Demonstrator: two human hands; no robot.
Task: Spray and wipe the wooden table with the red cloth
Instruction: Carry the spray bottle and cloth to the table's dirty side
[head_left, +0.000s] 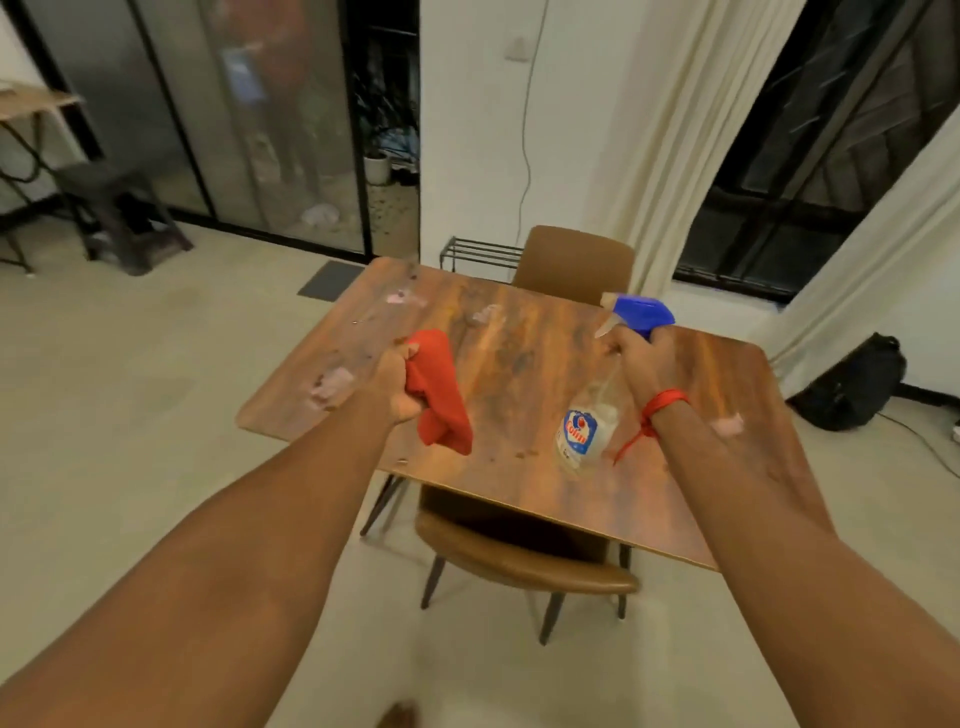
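Note:
The wooden table (524, 338) stands ahead of me, its top marked with pale smears and small crumbs. My left hand (397, 384) is closed around the bunched red cloth (439, 395), held above the table's left half. My right hand (641, 358) grips the neck of a clear spray bottle (584, 431) with a blue trigger head (641, 312) and a blue and red label. The bottle hangs over the right half of the table, nozzle pointing left. A red thread is tied around my right wrist.
A brown chair (524, 561) is tucked under the near edge and another brown chair (576, 260) stands at the far side. A black bag (857, 384) lies on the floor at right, with cream curtains, a dark window and a black wire rack behind.

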